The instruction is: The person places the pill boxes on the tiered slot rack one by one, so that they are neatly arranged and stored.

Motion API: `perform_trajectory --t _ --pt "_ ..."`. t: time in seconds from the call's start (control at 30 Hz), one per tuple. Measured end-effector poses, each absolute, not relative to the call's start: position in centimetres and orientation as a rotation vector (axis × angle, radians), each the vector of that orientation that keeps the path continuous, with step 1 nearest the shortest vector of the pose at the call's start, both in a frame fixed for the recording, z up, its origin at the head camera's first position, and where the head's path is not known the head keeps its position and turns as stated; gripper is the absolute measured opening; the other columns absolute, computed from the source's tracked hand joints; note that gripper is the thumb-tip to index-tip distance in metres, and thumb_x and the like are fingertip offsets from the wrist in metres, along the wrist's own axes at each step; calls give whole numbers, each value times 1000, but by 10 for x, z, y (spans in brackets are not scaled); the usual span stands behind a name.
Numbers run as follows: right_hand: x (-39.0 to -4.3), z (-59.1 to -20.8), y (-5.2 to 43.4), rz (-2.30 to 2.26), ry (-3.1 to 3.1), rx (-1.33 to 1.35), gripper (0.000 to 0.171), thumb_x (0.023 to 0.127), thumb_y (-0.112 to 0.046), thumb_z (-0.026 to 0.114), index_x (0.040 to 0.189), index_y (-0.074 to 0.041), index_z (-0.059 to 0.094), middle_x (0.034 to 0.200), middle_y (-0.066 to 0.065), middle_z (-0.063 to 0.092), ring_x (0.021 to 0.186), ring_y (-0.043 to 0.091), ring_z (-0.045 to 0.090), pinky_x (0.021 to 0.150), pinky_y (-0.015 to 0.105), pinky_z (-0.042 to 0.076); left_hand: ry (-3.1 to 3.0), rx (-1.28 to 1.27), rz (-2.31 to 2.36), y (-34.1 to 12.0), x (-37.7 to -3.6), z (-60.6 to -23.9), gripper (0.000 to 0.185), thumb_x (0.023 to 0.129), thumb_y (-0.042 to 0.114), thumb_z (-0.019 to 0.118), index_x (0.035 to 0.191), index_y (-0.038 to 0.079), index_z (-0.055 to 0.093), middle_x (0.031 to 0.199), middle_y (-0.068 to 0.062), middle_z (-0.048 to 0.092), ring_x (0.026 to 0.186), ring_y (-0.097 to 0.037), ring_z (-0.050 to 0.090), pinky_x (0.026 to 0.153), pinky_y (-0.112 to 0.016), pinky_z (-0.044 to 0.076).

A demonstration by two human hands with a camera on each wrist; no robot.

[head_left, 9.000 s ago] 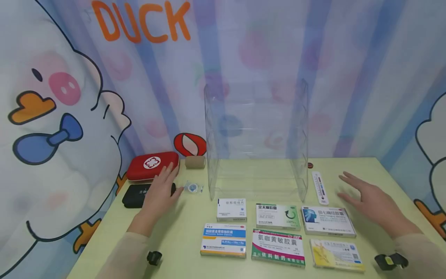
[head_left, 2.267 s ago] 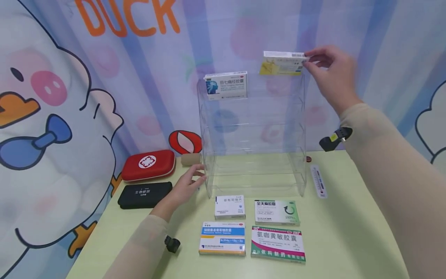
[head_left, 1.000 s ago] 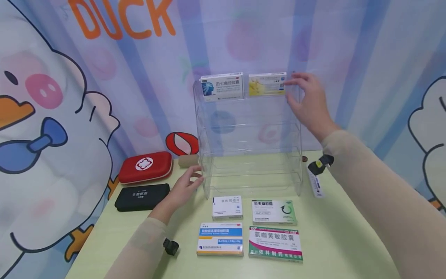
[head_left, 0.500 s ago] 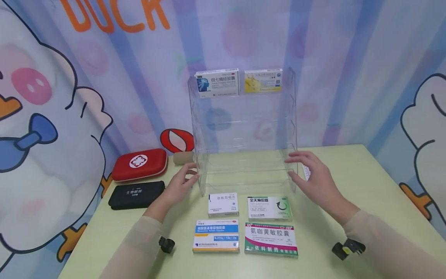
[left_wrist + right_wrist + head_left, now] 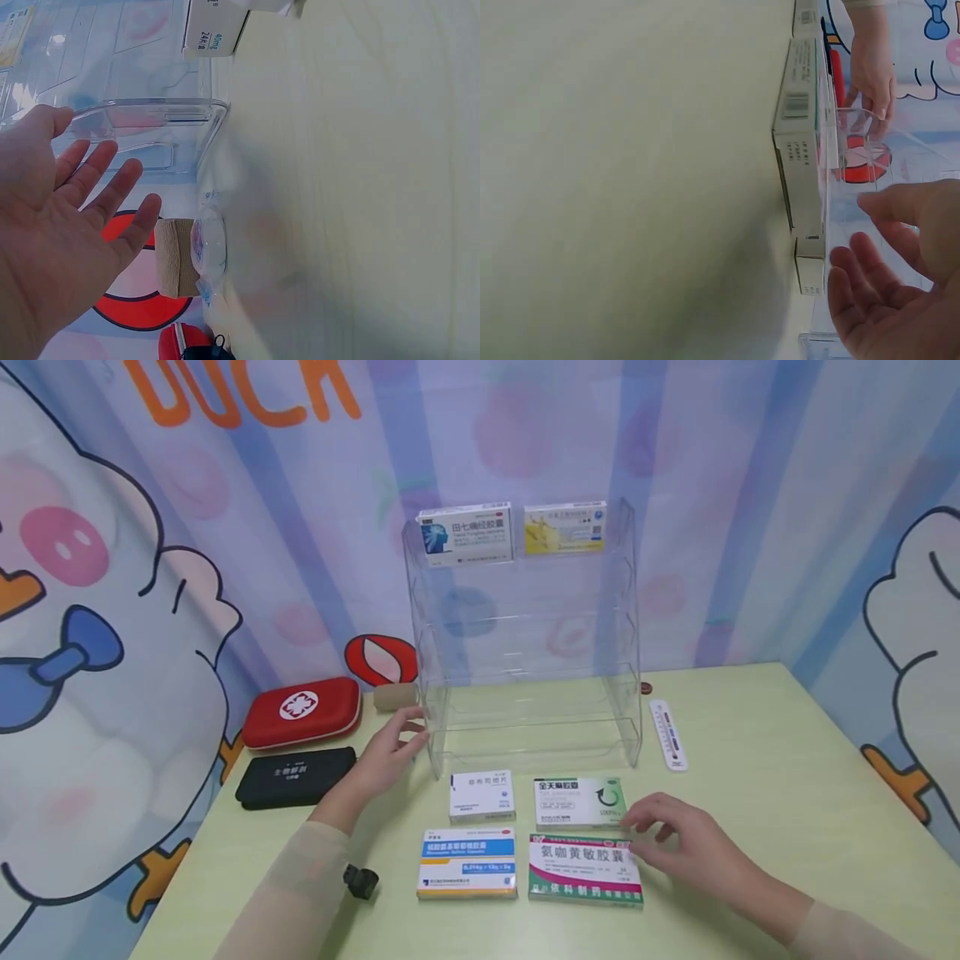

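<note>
My right hand point(image 5: 686, 852), fingers bent loosely, hovers at the right edges of a green-and-white medicine box point(image 5: 573, 804) and a magenta-and-green medicine box point(image 5: 581, 870). In the right wrist view its thumb and fingers are apart with nothing between them. My left hand point(image 5: 384, 762) has its fingertips at the left side of a clear tiered display rack point(image 5: 630, 710); the left wrist view shows the fingers spread, thumb at the rack's edge. On the top tier stand a white-and-blue medicine box point(image 5: 468, 537) and a yellow-and-white one point(image 5: 564, 531).
A small white box point(image 5: 481, 796) and a blue-and-orange box point(image 5: 467, 864) lie before the rack. A red first-aid case point(image 5: 302, 712), black pouch point(image 5: 296, 777) and tan roll point(image 5: 394, 697) sit left; a thermometer point(image 5: 668, 735) lies right.
Two medicine boxes have gone from the table's right side to the rack's top tier. My right hand released the yellow one and came down to the front boxes; the left moved to the rack's side.
</note>
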State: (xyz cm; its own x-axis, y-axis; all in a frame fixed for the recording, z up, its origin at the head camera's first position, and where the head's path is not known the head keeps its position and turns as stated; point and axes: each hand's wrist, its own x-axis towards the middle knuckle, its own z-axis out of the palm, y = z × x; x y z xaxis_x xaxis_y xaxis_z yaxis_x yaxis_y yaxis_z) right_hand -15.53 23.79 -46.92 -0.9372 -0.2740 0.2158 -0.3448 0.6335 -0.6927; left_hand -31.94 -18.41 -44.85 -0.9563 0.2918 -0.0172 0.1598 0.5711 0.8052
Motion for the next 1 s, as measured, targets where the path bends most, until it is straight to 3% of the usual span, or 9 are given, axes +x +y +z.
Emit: perform_trajectory --t 0.3,0.43,0.73,1.0 --pt "-145 -480 243 1217 -2907 498 50 77 -34 91 121 -19 73 112 -8 66 88 6 58 71 20 52 2646 370 1335 -184 -318 -446 53 106 32 59 154 23 37 154 -5 47 141 -29 47 114 -52 47" --pt "-146 -481 245 1229 -2930 538 50 78 -40 89 120 -18 73 106 -9 65 84 5 55 67 20 49 2651 378 1335 -184 -319 -446 53 106 31 59 154 23 37 154 -5 46 142 -29 46 114 -52 47" --pt "-145 -470 241 1274 -2971 518 45 76 -29 91 115 -15 72 97 -8 68 85 5 60 75 22 56 2649 365 1337 -182 -318 -446 54 106 33 59 154 23 37 155 -4 46 142 -29 46 115 -51 46" --pt "-153 -450 244 1339 -2921 481 21 85 -15 84 104 -21 76 104 -4 74 84 4 69 77 22 60 2648 367 1344 -182 -319 -448 53 106 31 58 154 23 37 155 -4 45 142 -29 46 116 -52 45"
